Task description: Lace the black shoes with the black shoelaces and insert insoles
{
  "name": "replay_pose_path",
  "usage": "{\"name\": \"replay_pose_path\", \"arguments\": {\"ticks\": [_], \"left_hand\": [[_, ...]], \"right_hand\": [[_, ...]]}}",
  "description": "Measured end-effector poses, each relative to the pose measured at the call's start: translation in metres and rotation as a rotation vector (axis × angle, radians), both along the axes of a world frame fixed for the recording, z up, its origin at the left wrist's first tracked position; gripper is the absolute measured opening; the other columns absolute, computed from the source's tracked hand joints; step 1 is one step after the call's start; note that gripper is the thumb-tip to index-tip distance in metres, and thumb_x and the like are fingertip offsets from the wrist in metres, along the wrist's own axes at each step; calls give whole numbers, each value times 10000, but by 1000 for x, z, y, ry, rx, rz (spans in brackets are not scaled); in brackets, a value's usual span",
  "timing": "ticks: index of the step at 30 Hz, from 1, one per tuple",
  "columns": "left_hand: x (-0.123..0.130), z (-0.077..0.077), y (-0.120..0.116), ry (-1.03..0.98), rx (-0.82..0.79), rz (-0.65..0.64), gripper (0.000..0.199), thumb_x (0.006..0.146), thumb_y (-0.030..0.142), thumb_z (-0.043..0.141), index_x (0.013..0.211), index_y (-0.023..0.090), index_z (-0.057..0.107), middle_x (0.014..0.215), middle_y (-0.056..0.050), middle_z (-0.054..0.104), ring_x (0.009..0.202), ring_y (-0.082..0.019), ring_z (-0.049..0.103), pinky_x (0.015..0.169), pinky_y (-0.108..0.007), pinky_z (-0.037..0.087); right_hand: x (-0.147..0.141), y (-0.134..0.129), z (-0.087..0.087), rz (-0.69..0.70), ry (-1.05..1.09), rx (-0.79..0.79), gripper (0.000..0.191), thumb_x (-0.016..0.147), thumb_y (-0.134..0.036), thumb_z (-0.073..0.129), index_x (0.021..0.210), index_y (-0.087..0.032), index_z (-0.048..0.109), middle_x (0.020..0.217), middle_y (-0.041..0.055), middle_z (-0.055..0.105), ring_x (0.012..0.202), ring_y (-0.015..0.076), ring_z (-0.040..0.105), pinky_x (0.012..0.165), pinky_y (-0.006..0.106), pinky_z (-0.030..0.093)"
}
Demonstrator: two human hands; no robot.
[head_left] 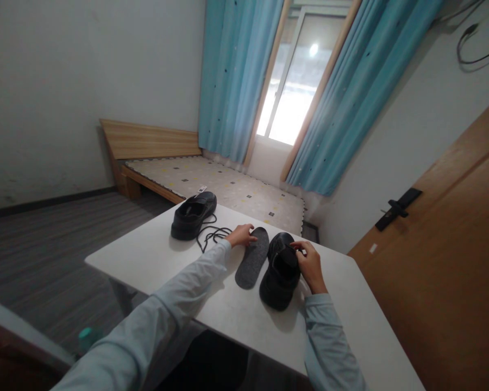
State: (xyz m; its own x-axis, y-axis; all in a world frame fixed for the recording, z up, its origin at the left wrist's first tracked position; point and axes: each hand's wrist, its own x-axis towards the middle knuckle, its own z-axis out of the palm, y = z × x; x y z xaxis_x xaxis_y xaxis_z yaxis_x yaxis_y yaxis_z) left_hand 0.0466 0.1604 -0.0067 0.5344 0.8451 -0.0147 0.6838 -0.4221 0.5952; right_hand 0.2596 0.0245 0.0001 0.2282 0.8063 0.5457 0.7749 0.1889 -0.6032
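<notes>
A: Where is the gray insole (252, 259)?

B: Flat on the white worktop (342, 293), between the two hands. Its long way runs from one o'clock down to seven o'clock.

A: Which hand is nearer to it?

B: The left hand (241, 235). It's by the top end, on the eleven o'clock side. Its fingers are a bit spread, right at the edge. From them, most of the insole lies toward six o'clock.

A: And the right hand (309, 262)?

B: It's on the near black shoe (280, 288), at two o'clock on its opening. The fingers are bent in, but it's small and dark there, so I can't tell if they pinch.

A: Is that shoe close?

B: Yes, just beside the insole, at four o'clock. The other black shoe (184, 227) sits well apart, at ten o'clock, with black laces (217, 234) next to it.
</notes>
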Motion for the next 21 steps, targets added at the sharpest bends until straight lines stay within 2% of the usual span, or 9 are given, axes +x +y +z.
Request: {"name": "replay_pose_path", "arguments": {"ticks": [2, 4, 9, 12, 14, 17, 21], "left_hand": [[1, 6, -2, 35, -10, -18, 482, 792, 338, 627, 1226, 152, 527, 941, -56, 712, 698, -134, 682, 700, -194, 492], [0, 12, -2, 70, 7, -27, 482, 775, 349, 648, 1208, 166, 543, 1002, -75, 699, 742, -146, 684, 712, -199, 490], [-14, 33, 0, 162, 117, -12, 526, 713, 384, 704, 1181, 184, 570, 1187, -145, 615, 1109, -260, 577, 904, -293, 444], [-33, 45, -1, 389, 181, 63, 557, 685, 444, 707, 1149, 158, 596, 1191, -208, 594, 1099, -334, 571, 885, -388, 458], [-46, 50, -2, 513, 156, 98, 586, 664, 472, 710, 1132, 134, 614, 1166, -234, 601, 1071, -368, 581, 858, -419, 471], [-63, 51, -1, 564, 101, 138, 621, 620, 469, 738, 1117, 112, 631, 1167, -249, 597, 1059, -387, 581, 854, -425, 476], [-76, 43, 4, 588, 24, 168, 673, 525, 451, 799, 1087, 111, 653, 1207, -246, 576, 1076, -391, 568, 893, -407, 464]], "right_hand": [[0, 0, 0, -10, 5, 3, 265, 659, -174, 436, 818, -197, 646, 833, 49, 615, 810, 224, 565, 760, 371, 442], [1, 0, 0, -15, 3, -1, 264, 660, -176, 436, 817, -196, 648, 834, 50, 616, 809, 223, 565, 756, 368, 443], [1, 0, 0, -17, -12, -16, 260, 667, -182, 439, 824, -185, 647, 838, 60, 613, 817, 226, 568, 749, 364, 445], [2, 0, 0, -17, -16, -15, 260, 669, -180, 439, 825, -185, 647, 843, 61, 613, 823, 226, 566, 749, 363, 446], [3, 1, 0, -16, -17, -8, 259, 670, -179, 441, 827, -189, 647, 844, 59, 614, 824, 225, 563, 746, 362, 448], [4, 1, 0, -9, -22, -1, 254, 679, -180, 440, 824, -194, 648, 837, 54, 614, 816, 222, 562, 745, 360, 447], [5, 2, 0, 0, -40, -4, 251, 688, -178, 430, 813, -192, 647, 838, 60, 614, 831, 227, 560, 741, 358, 444]]}}
